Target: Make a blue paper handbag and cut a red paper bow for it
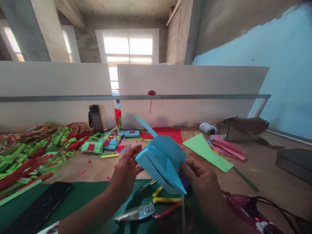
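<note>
A folded light-blue paper piece (168, 152), with creased flaps and a narrow strip standing up at its top, is held in the air above the work mat. My right hand (200, 175) pinches its right edge between thumb and fingers. At the paper's left corner is my left hand (128, 165), fingers apart and partly bent; whether they press on the paper is hard to see. Beneath the paper lie metal snips (138, 213) with yellow and red handles, partly covered. A slim pointed metal tool (147, 186) shows beside them.
Green and red paper strips (36, 159) pile up at left, near small bow-trimmed envelopes (92, 147). A black phone (41, 204) rests on the green mat (85, 198). Behind stands a bottle (95, 118). Green paper (208, 152) and a purple corded tool (251, 211) are at right.
</note>
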A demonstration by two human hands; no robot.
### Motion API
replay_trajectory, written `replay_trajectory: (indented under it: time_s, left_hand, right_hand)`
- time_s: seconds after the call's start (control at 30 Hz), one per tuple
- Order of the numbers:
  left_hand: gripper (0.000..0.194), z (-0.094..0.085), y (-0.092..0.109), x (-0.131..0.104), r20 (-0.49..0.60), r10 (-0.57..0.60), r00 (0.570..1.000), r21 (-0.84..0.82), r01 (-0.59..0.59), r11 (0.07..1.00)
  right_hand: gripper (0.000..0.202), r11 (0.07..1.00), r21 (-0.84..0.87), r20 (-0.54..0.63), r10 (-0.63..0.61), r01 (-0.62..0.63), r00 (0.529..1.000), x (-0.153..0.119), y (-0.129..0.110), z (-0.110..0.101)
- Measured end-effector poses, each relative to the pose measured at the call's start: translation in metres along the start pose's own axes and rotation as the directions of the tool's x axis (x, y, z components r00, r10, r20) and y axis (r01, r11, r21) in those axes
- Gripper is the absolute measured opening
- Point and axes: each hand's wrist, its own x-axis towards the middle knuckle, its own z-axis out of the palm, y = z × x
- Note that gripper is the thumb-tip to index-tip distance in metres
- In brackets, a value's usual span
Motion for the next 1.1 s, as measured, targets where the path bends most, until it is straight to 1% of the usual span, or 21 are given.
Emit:
replay_trajectory:
  time_s: [0.03,0.1,0.17,0.23,0.33,0.43,0.5,0.57,0.63,0.67,0.73,0.83,0.87,1.0,1.03,1.1]
  left_hand:
    - [0.046,0.001,-0.002,-0.002,0.039,-0.008,0.999,-0.026,0.009,1.000]
    - [0.048,0.004,-0.005,-0.007,0.123,0.022,0.992,-0.086,-0.012,0.996]
    - [0.048,0.006,-0.004,-0.012,0.179,0.061,0.982,-0.108,-0.042,0.993]
    - [0.046,0.008,-0.002,-0.017,0.212,0.081,0.974,-0.096,-0.062,0.993]
    - [0.042,0.010,0.000,-0.023,0.254,0.060,0.965,-0.080,-0.041,0.996]
    - [0.035,0.008,0.002,-0.026,0.287,-0.012,0.958,-0.091,0.039,0.995]
    - [0.027,0.007,0.003,-0.026,0.264,-0.065,0.962,-0.093,0.093,0.991]
    - [0.018,0.005,0.004,-0.025,0.194,-0.124,0.973,-0.074,0.141,0.987]
    - [0.019,0.004,0.006,-0.023,0.123,-0.196,0.973,-0.044,0.203,0.978]
    - [0.020,0.004,0.006,-0.022,0.111,-0.225,0.968,-0.026,0.229,0.973]
    - [0.016,0.003,0.007,-0.020,0.140,-0.261,0.955,0.013,0.262,0.965]
    - [0.007,0.002,0.009,-0.016,0.210,-0.278,0.937,0.033,0.277,0.960]
    - [0.006,0.001,0.010,-0.015,0.214,-0.281,0.935,0.037,0.280,0.959]
    - [0.009,-0.001,0.011,-0.010,0.166,-0.258,0.952,0.042,0.255,0.966]
    - [0.009,-0.002,0.011,-0.009,0.168,-0.257,0.952,0.034,0.255,0.966]
    - [0.008,-0.003,0.011,-0.008,0.208,-0.260,0.943,0.012,0.263,0.965]
  right_hand:
    - [0.029,0.998,0.046,-0.002,0.045,-0.045,0.999,0.000,0.000,0.001]
    - [0.030,0.989,0.103,-0.010,0.106,-0.105,0.994,-0.001,0.001,0.002]
    - [0.031,0.986,0.101,-0.029,0.139,-0.136,0.990,-0.002,0.003,0.003]
    - [0.032,0.984,0.086,-0.050,0.160,-0.155,0.986,-0.002,0.003,0.005]
    - [0.032,0.978,0.097,-0.052,0.192,-0.187,0.980,-0.004,0.002,0.008]
    - [0.030,0.971,0.117,-0.027,0.213,-0.208,0.977,-0.004,0.002,0.010]
    - [0.028,0.966,0.131,-0.007,0.226,-0.223,0.974,-0.004,0.004,0.010]
    - [0.028,0.965,0.128,-0.002,0.231,-0.229,0.973,-0.004,0.007,0.009]
    - [0.027,0.970,0.099,-0.019,0.223,-0.220,0.975,-0.004,0.011,0.008]
    - [0.027,0.974,0.082,-0.026,0.214,-0.211,0.976,-0.005,0.012,0.007]
    - [0.027,0.979,0.053,-0.021,0.197,-0.196,0.980,-0.006,0.015,0.005]
    - [0.026,0.985,0.025,0.019,0.169,-0.170,0.985,-0.007,0.014,0.005]
    - [0.025,0.987,0.007,0.032,0.161,-0.162,0.986,-0.008,0.013,0.006]
    - [0.019,0.989,-0.032,0.113,0.145,-0.142,0.983,-0.009,0.009,0.008]
    - [0.018,0.990,-0.026,0.140,0.143,-0.141,0.980,-0.009,0.008,0.008]
    - [0.018,0.990,-0.014,0.185,0.142,-0.142,0.972,-0.009,0.009,0.008]
